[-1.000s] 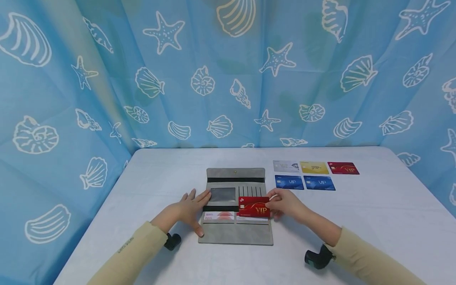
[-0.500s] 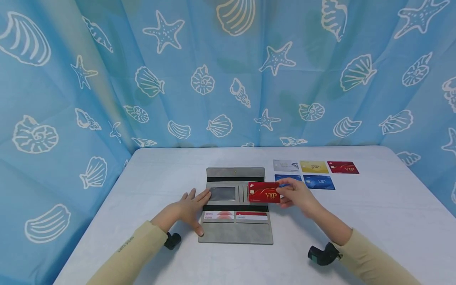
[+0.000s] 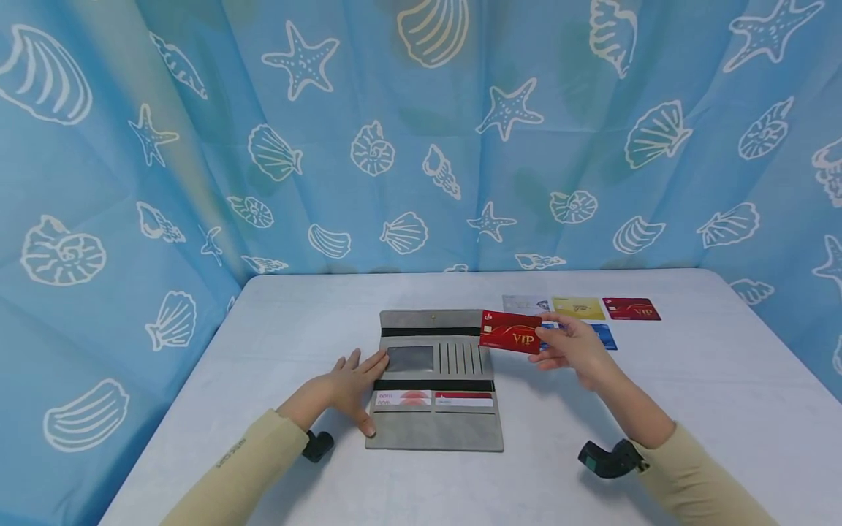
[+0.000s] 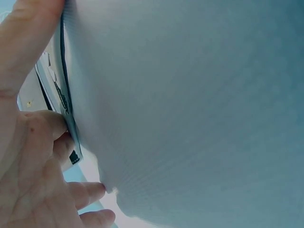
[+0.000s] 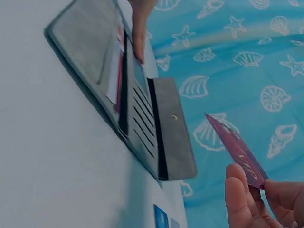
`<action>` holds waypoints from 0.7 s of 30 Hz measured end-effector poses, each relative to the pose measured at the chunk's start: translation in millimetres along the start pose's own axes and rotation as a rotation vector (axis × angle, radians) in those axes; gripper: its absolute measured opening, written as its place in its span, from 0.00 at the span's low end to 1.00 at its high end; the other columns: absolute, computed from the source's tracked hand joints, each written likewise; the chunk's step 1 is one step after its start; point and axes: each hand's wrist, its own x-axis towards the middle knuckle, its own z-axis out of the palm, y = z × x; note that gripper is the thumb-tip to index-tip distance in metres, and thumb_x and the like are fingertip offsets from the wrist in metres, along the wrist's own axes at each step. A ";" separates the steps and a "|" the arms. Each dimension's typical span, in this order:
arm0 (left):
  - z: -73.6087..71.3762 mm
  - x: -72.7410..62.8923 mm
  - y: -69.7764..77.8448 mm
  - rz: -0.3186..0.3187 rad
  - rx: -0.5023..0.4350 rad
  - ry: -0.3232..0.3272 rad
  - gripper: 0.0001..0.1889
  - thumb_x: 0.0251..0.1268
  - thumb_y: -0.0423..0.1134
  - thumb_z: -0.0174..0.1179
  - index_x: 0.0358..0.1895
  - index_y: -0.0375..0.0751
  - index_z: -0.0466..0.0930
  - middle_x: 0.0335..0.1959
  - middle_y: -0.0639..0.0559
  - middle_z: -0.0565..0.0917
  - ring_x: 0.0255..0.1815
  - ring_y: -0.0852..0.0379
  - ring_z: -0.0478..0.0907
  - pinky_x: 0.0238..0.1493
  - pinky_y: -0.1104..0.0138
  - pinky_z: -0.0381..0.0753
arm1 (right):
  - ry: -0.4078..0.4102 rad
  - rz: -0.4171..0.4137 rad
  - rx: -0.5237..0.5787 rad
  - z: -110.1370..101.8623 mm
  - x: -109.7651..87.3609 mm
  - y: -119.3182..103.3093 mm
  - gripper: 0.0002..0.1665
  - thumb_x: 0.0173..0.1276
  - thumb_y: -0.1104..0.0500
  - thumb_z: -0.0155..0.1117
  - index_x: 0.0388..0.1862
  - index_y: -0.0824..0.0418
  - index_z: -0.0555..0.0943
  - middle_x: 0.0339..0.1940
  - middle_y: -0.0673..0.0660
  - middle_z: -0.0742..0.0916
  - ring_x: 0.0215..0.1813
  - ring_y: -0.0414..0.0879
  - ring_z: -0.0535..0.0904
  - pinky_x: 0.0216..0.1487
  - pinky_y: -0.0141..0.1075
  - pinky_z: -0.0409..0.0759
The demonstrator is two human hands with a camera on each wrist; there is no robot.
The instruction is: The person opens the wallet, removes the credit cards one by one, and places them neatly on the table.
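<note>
A grey wallet (image 3: 434,429) lies unfolded on the white table, with card slots, a dark window pocket and two cards partly visible in its lower section. My left hand (image 3: 350,391) rests spread along the wallet's left edge, thumb at the lower corner; in the left wrist view the fingers (image 4: 88,192) touch the edge and the tabletop. A red VIP card (image 3: 509,332) is pinched by its right end in my right hand (image 3: 575,349), raised above the wallet's upper right corner. In the right wrist view the card (image 5: 237,154) is tilted, apart from the wallet (image 5: 85,42).
Right of the wallet, cards lie in two rows: a silver card (image 3: 522,303), a gold card (image 3: 579,308) and another red card (image 3: 631,309) behind, blue cards (image 3: 605,336) in front, partly hidden by my right hand. A blue seashell curtain (image 3: 421,146) hangs behind the table (image 3: 296,307).
My right hand has carried the red VIP card up and rightward, from over the wallet's lower section to its upper right corner. The left hand has stayed in place.
</note>
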 end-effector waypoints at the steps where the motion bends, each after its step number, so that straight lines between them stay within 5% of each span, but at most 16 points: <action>1: 0.0 -0.4 0.1 0.002 -0.001 0.001 0.63 0.32 0.61 0.71 0.73 0.45 0.41 0.75 0.52 0.40 0.72 0.35 0.36 0.68 0.44 0.39 | -0.002 -0.001 0.004 -2.5 -0.3 -0.9 0.37 0.69 0.48 0.52 0.70 0.62 0.55 0.64 0.71 0.68 0.33 0.47 0.85 0.37 0.37 0.81; 21: 3.4 1.0 -0.7 0.012 -0.002 0.014 0.64 0.32 0.61 0.71 0.73 0.45 0.41 0.75 0.52 0.40 0.72 0.35 0.36 0.69 0.44 0.40 | 0.045 0.000 -0.001 -51.7 -4.4 1.2 0.39 0.68 0.53 0.55 0.71 0.62 0.50 0.65 0.72 0.62 0.35 0.42 0.85 0.42 0.36 0.80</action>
